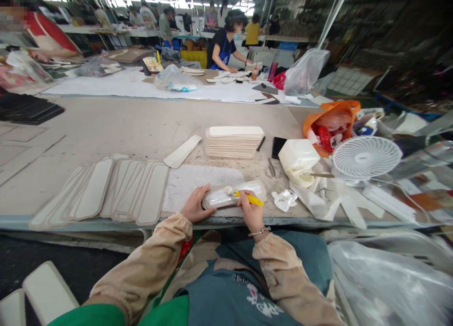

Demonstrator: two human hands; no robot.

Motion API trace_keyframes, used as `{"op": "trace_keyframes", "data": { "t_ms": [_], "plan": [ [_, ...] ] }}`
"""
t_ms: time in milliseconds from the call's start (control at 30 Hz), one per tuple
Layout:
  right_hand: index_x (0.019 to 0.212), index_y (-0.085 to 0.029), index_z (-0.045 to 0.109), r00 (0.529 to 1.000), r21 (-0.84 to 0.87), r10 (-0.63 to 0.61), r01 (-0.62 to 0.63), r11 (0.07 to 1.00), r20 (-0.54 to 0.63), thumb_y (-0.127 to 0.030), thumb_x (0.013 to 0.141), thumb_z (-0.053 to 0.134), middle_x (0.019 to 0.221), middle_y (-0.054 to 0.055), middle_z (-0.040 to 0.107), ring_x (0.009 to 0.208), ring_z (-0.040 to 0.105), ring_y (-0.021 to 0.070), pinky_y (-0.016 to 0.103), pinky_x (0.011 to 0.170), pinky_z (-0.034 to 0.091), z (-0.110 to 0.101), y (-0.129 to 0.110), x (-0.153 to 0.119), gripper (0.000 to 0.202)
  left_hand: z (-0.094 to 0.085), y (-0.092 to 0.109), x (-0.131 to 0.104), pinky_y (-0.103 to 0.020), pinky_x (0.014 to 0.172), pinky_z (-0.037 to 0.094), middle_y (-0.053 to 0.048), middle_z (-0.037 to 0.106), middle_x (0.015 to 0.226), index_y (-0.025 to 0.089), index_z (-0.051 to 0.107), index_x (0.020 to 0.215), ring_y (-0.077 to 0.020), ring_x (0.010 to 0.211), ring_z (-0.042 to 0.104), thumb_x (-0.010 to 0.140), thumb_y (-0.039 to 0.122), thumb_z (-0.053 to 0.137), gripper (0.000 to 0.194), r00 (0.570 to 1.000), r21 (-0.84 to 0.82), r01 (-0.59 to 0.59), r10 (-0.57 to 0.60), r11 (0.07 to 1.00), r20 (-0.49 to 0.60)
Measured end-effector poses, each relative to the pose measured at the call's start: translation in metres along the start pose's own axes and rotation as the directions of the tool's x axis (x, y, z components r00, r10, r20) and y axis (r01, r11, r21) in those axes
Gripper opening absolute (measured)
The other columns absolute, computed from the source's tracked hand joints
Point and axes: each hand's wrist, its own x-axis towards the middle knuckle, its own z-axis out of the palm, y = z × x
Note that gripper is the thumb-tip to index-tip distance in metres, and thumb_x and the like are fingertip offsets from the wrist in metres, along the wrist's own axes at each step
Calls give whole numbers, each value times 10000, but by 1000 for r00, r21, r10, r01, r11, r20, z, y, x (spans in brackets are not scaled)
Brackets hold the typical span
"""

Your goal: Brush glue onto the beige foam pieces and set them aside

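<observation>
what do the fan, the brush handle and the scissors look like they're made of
Desk fan: probably white plastic, given its thin molded grille.
Brush handle: likely glossy plastic, bright yellow and smooth.
Scissors: seemingly bare metal, grey with a slight shine.

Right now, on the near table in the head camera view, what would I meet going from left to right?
A spread pile of flat black sheets, a loose cream strip with rounded ends, a neat stack of cream strips, metal scissors, a white plastic container, a round white fan.
</observation>
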Motion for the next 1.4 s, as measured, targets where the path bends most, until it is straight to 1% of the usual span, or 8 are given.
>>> {"op": "trace_keyframes", "data": {
  "t_ms": [67, 233, 400, 600, 700, 1033, 1167, 1400],
  "plan": [
    [888, -174, 588, 999, -5, 3, -3, 1000, -40, -492, 848, 532, 533, -34, 548, 523, 527, 148, 274, 571, 426, -6, 2, 1, 326, 0, 0, 0, -457, 1015, 402, -139, 525, 1220, 149, 288, 1418, -289, 1147, 486, 722, 432, 679, 847, 1000, 19, 6, -6, 1000, 7],
    [894, -164, 590, 995, -42, 9, -13, 999, -104, -512, 845, 528, 534, -30, 552, 524, 522, 151, 280, 577, 418, -19, 3, 1, 357, -1, 1, 1, -455, 1037, 391, -152, 482, 1271, 154, 434, 1331, -295, 1188, 461, 726, 435, 670, 707, 1000, 57, 5, -6, 998, 22],
    [891, -166, 591, 991, -20, 33, -36, 999, -133, -505, 842, 539, 538, -26, 553, 534, 528, 149, 274, 555, 404, -25, 5, 0, 346, -1, 1, 1, -445, 1037, 400, -147, 479, 1260, 163, 460, 1315, -287, 1187, 468, 729, 413, 672, 672, 1000, 61, -3, 2, 998, 17],
    [880, -171, 580, 992, 14, 27, -26, 1000, -126, -520, 840, 543, 540, -29, 545, 520, 514, 140, 270, 522, 386, -27, 9, -2, 353, 1, -1, 2, -441, 1021, 415, -141, 504, 1222, 154, 530, 1241, -280, 1161, 487, 737, 407, 672, 581, 998, 69, -55, 56, 996, -11],
    [882, -177, 575, 993, 8, 26, -25, 1000, -117, -542, 840, 535, 544, -33, 539, 511, 504, 137, 275, 521, 387, -27, 10, -3, 369, 1, -1, 2, -439, 1010, 426, -129, 517, 1210, 167, 550, 1218, -274, 1150, 496, 743, 402, 670, 543, 997, 58, -74, 75, 996, -25],
    [912, -180, 554, 995, 63, 39, -33, 997, -90, -507, 858, 522, 548, -41, 515, 504, 484, 130, 270, 498, 369, -27, 9, -7, 333, 3, -3, 2, -448, 990, 442, -133, 524, 1207, 172, 573, 1195, -277, 1138, 510, 743, 409, 675, 521, 995, 38, -84, 86, 996, -50],
    [920, -182, 558, 995, 68, 51, -45, 997, -87, -518, 853, 526, 559, -36, 518, 503, 477, 130, 271, 490, 366, -30, 13, -8, 344, 2, -2, 3, -445, 983, 447, -132, 530, 1199, 172, 580, 1185, -275, 1129, 517, 743, 404, 675, 508, 996, 43, -77, 79, 996, -43],
    [919, -188, 566, 994, 130, 81, -71, 989, -70, -531, 846, 530, 566, -36, 511, 467, 426, 111, 257, 456, 355, -34, 23, -8, 353, 3, -4, 2, -447, 995, 439, -133, 521, 1217, 174, 577, 1189, -272, 1141, 510, 754, 412, 669, 505, 998, 54, -53, 55, 997, -31]
  ]
}}
